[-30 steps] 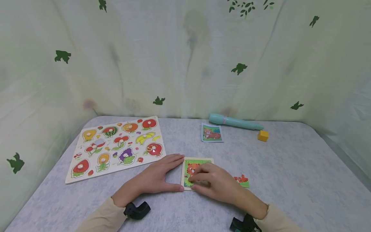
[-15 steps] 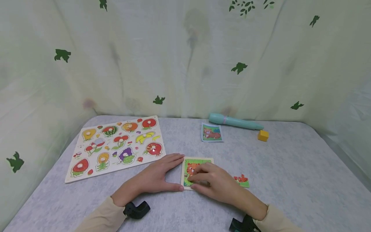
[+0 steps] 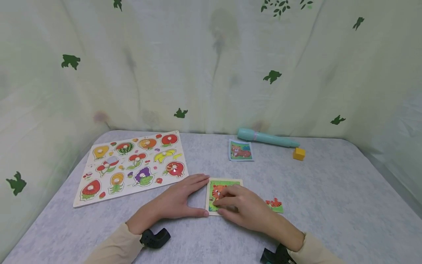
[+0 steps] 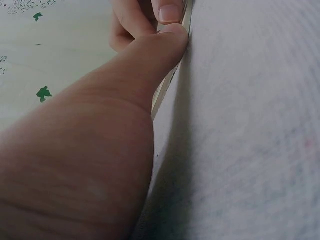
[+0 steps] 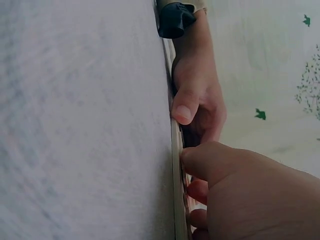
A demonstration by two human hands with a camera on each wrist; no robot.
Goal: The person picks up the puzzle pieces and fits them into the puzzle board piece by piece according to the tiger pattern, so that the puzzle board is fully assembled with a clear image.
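Observation:
A small wooden jigsaw puzzle (image 3: 225, 181) with a tiger picture in a pale frame lies in front of me. My left hand (image 3: 178, 198) holds its left edge, thumb at the near corner and straight fingers at the far corner. Over the picture, my right hand (image 3: 245, 207) has its fingers and thumb curled down on a puzzle piece, mostly hidden beneath them. The right wrist view shows the right thumb (image 5: 200, 159) on the puzzle, close to the left thumb (image 5: 185, 107). A loose puzzle piece (image 3: 276, 206), red and green, lies partly behind the right hand.
A large fruit peg puzzle board (image 3: 132, 167) lies at the left. Toward the back are a small bear picture puzzle (image 3: 241, 151), a teal pen-shaped object (image 3: 268, 138) and a yellow cube (image 3: 299, 154). A patterned curtain (image 3: 197, 66) stands behind the table.
Both hands stay almost still on the tiger puzzle. The head view has shifted very slightly; nothing else visibly moves.

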